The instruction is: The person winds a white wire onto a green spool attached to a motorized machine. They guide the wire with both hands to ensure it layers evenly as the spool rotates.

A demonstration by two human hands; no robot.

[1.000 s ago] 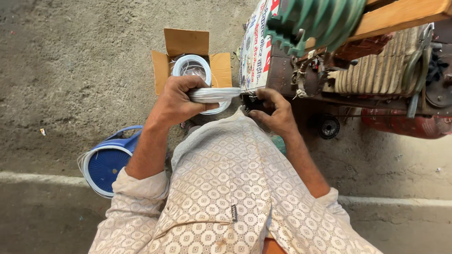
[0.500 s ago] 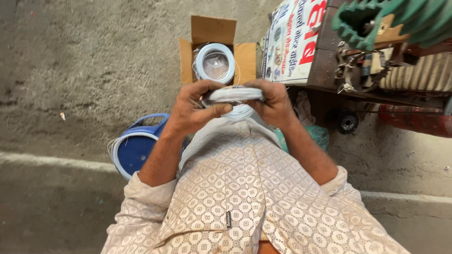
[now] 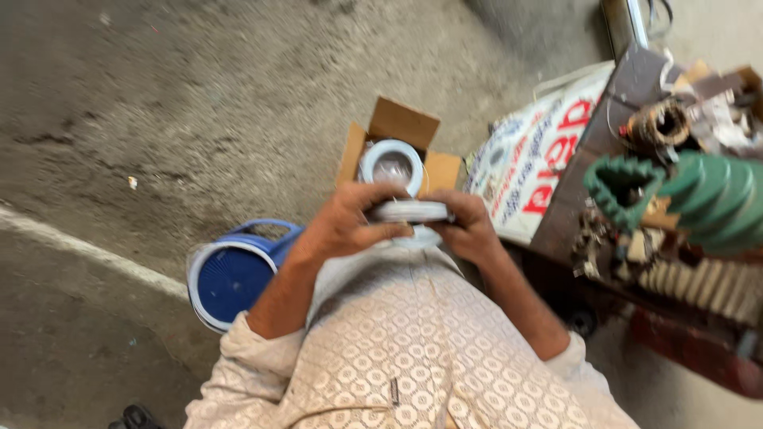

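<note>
A flat white coil point(image 3: 409, 211) is held edge-on between both my hands in front of my chest. My left hand point(image 3: 350, 222) grips its left side with fingers curled over the top. On the coil's right side my right hand point(image 3: 469, 226) clasps the rim. Just beyond the hands an open cardboard box point(image 3: 395, 123) sits on the concrete floor with a second white coil point(image 3: 391, 163) lying inside it. My patterned cream shirt point(image 3: 397, 342) fills the lower middle.
A blue and white round container point(image 3: 230, 274) stands on the floor at my left. To the right a printed white sack point(image 3: 528, 163) leans by a low cart carrying a green ribbed part point(image 3: 699, 195) and metal motor pieces. A pale painted line point(image 3: 87, 250) crosses the floor.
The view has swung and tilted, so the cart sits further right. My right hand came onto the coil's rim, and both hands keep holding it.
</note>
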